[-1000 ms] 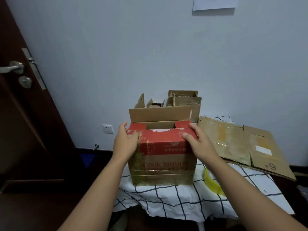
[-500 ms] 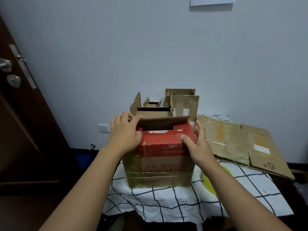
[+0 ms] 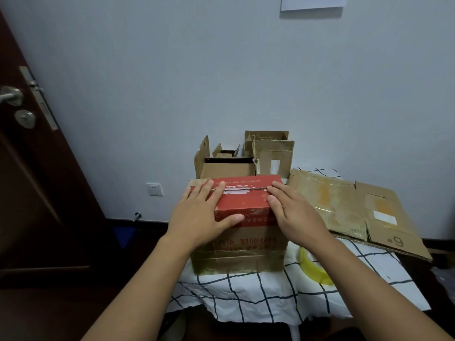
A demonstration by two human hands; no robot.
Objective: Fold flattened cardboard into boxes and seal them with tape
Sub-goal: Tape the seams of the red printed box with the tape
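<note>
1. Two hands press flat on the closed top flaps of the red-topped cardboard box (image 3: 242,200) at frame centre: left hand (image 3: 199,215) fingers spread, thumb on the front face; right hand (image 3: 293,215) fingers straight and together.
2. The box stands on the checked tabletop (image 3: 246,296); the yellow tape roll (image 3: 311,268) lies just right of it, and flattened cardboard (image 3: 354,207) lies at centre right.

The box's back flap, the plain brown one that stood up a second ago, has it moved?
Yes. The back flap has folded down toward the person, meeting the front flap at the seam; it no longer hides the open boxes behind.
</note>
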